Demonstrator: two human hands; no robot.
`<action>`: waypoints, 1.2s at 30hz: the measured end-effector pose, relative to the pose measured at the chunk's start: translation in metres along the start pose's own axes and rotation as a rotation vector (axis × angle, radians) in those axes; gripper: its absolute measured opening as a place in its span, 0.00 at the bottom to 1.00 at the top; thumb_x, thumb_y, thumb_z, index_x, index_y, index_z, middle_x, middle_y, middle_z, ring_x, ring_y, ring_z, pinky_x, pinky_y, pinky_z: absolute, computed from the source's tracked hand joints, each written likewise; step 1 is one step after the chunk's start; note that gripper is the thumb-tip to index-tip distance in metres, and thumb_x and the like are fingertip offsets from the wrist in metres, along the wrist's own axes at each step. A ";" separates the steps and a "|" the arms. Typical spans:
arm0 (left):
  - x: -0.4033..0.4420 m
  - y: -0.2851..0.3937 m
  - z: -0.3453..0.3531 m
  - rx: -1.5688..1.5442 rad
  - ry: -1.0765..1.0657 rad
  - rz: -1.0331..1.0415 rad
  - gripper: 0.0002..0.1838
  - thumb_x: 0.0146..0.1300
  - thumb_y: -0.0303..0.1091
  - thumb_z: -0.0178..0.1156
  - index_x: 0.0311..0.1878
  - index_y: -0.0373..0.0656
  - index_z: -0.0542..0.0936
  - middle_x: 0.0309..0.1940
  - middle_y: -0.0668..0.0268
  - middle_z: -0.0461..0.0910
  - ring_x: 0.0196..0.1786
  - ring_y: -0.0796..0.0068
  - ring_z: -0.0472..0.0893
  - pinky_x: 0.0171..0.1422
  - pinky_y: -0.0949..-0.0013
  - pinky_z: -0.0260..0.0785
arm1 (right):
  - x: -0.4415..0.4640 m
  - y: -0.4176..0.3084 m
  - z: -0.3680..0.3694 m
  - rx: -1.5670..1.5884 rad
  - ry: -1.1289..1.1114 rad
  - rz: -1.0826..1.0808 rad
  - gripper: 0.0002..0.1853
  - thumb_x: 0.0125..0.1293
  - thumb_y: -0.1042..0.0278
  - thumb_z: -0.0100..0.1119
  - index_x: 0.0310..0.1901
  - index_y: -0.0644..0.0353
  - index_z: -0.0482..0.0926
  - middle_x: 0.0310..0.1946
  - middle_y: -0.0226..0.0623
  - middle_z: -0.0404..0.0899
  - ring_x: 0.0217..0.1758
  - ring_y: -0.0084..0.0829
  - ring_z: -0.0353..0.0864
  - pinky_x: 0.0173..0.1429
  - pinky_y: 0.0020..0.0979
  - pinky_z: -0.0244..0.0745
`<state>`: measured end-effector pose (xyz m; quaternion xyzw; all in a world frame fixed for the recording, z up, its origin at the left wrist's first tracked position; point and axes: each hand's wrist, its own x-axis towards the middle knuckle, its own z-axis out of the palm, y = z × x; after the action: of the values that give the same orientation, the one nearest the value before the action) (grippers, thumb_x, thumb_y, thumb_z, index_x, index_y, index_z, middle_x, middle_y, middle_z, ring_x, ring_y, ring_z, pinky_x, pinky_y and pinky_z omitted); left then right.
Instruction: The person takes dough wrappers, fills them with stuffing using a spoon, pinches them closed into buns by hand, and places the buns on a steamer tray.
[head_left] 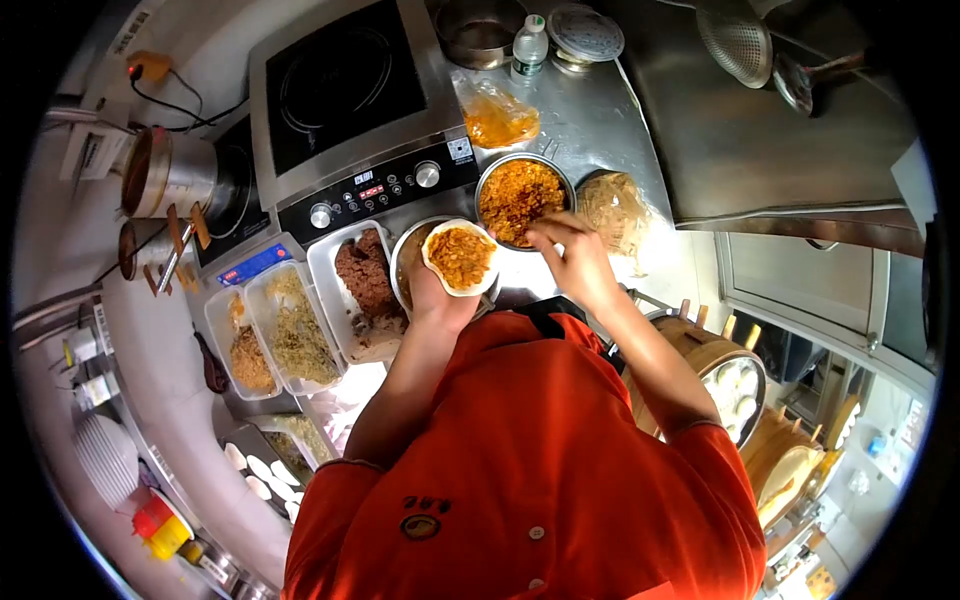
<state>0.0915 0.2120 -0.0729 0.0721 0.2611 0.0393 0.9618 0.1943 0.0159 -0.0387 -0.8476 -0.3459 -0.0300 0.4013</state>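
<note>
In my left hand [443, 300] rests a round dough wrapper [430, 262], its pale edge showing around a heap of orange-brown chopped filling [461, 257]. My fingers curl under the wrapper. My right hand [570, 252] is at the right rim of a metal bowl [481, 196] full of similar orange filling [520, 198]. Its fingers are bent and drawn together, and whatever they may hold is hidden. Beneath the wrapper, another round metal bowl [402, 248] is mostly covered. A plastic tub of dark red-brown filling [365, 270] stands to the left.
An induction cooker [345, 85] stands behind the tubs. More tubs of filling [300, 330] sit at left. A bag of orange food [498, 122], a water bottle [530, 45] and a plastic-wrapped bundle [612, 212] are on the steel counter. Bamboo steamers [690, 360] stand at right.
</note>
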 end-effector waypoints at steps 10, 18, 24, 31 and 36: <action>-0.034 -0.009 0.009 0.067 -0.064 -0.032 0.28 0.79 0.48 0.34 0.58 0.39 0.78 0.55 0.58 0.83 0.59 0.60 0.82 0.66 0.53 0.72 | -0.006 -0.070 -0.009 0.311 -0.094 0.239 0.10 0.67 0.71 0.70 0.46 0.68 0.86 0.28 0.39 0.87 0.29 0.24 0.86 0.34 0.27 0.78; -0.043 -0.004 -0.001 0.207 -0.007 -0.049 0.21 0.80 0.43 0.39 0.55 0.40 0.79 0.50 0.61 0.85 0.53 0.66 0.84 0.60 0.60 0.77 | -0.005 -0.080 -0.020 0.247 -0.185 0.121 0.22 0.65 0.73 0.69 0.60 0.62 0.78 0.32 0.49 0.87 0.33 0.41 0.89 0.37 0.36 0.80; -0.039 0.003 -0.007 0.307 0.083 -0.168 0.20 0.79 0.43 0.42 0.52 0.42 0.81 0.45 0.62 0.86 0.49 0.66 0.86 0.56 0.58 0.79 | 0.000 -0.087 -0.022 0.188 -0.282 0.086 0.17 0.66 0.74 0.65 0.56 0.63 0.79 0.36 0.52 0.86 0.36 0.51 0.88 0.41 0.41 0.83; -0.057 0.018 0.038 0.345 0.001 -0.297 0.21 0.82 0.47 0.45 0.57 0.39 0.78 0.49 0.61 0.84 0.52 0.69 0.84 0.56 0.62 0.80 | 0.008 -0.092 -0.026 0.365 -0.431 0.281 0.09 0.69 0.73 0.64 0.48 0.65 0.83 0.33 0.50 0.87 0.33 0.44 0.87 0.40 0.37 0.81; -0.052 0.020 -0.003 0.353 -0.058 -0.264 0.21 0.82 0.45 0.46 0.59 0.38 0.77 0.53 0.61 0.83 0.53 0.69 0.84 0.59 0.63 0.80 | 0.000 -0.109 -0.029 0.212 -0.383 0.202 0.08 0.68 0.74 0.66 0.46 0.64 0.85 0.33 0.47 0.87 0.32 0.44 0.88 0.39 0.35 0.82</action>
<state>0.0444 0.2266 -0.0461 0.2058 0.2435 -0.1355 0.9381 0.1347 0.0437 0.0529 -0.8213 -0.3306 0.2077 0.4160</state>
